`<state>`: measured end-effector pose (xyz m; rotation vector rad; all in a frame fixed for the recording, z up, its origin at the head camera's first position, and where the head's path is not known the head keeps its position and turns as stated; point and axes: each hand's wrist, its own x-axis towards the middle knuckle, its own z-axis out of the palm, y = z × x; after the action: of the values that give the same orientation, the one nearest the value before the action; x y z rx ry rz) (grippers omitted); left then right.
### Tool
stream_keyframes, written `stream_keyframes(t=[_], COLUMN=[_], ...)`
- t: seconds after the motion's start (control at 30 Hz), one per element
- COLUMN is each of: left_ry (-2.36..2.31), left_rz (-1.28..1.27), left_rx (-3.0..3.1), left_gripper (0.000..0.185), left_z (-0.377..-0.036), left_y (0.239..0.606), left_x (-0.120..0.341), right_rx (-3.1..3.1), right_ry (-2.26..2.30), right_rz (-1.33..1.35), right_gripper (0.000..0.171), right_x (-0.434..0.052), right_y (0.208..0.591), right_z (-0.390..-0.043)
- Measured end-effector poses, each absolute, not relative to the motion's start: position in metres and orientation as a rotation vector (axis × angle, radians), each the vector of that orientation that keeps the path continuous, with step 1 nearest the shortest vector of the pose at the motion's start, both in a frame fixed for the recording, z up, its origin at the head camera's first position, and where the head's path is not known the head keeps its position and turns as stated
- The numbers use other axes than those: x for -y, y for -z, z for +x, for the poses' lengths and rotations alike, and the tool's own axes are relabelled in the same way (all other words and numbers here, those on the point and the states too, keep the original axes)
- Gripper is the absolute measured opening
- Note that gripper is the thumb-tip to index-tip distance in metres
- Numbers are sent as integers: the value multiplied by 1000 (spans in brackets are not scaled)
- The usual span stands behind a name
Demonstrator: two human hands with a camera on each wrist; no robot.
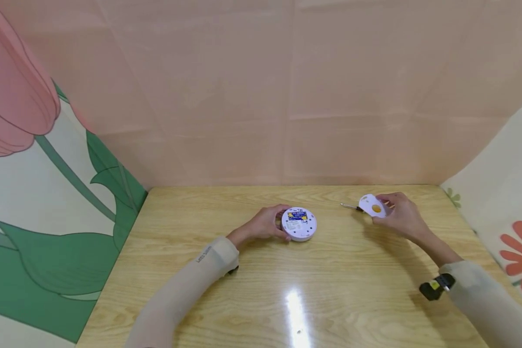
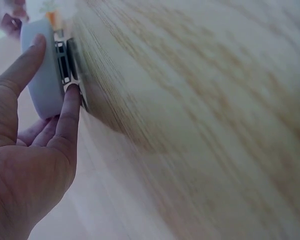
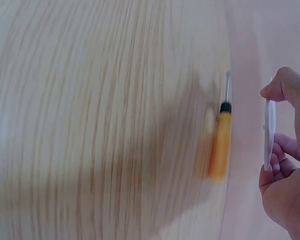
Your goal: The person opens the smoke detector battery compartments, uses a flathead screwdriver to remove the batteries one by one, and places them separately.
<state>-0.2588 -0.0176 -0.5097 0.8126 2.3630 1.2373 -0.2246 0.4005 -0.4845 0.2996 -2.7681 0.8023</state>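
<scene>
We are holding a round white device (image 1: 299,224) mid-worktop (image 1: 261,285) with our left hand (image 1: 261,226), fingers curled round its rim. Right of the device, our right hand (image 1: 402,216) is pinching its removed cover (image 1: 373,205) (a screwdriver (image 3: 220,145) is lying beside it). Next probably calls for setting the cover down. Pink and floral cloth is surrounding the worktop.

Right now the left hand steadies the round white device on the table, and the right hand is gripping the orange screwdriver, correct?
Not quite. The right hand holds a thin white cover; the right wrist view shows the orange screwdriver lying loose on the table. The left hand does hold the round white device.
</scene>
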Motion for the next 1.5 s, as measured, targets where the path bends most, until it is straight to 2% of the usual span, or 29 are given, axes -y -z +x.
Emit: stream_keyframes(t=[0.5,0.77,1.5], left_ry=[-1164,-1173,-1148], left_rz=[794,782,769], left_rx=[-2425,-2431,-2461], left_gripper=[97,97,98], left_z=[-257,-257,-255], left_y=[509,511,509], left_x=[14,13,11], right_rx=[2856,2821,2923], right_ry=[-705,-661,-641], right_rz=[222,255,195], right_gripper=[72,64,65], right_x=[-462,-486,-509], right_y=[497,508,532], right_z=[-231,-236,-233])
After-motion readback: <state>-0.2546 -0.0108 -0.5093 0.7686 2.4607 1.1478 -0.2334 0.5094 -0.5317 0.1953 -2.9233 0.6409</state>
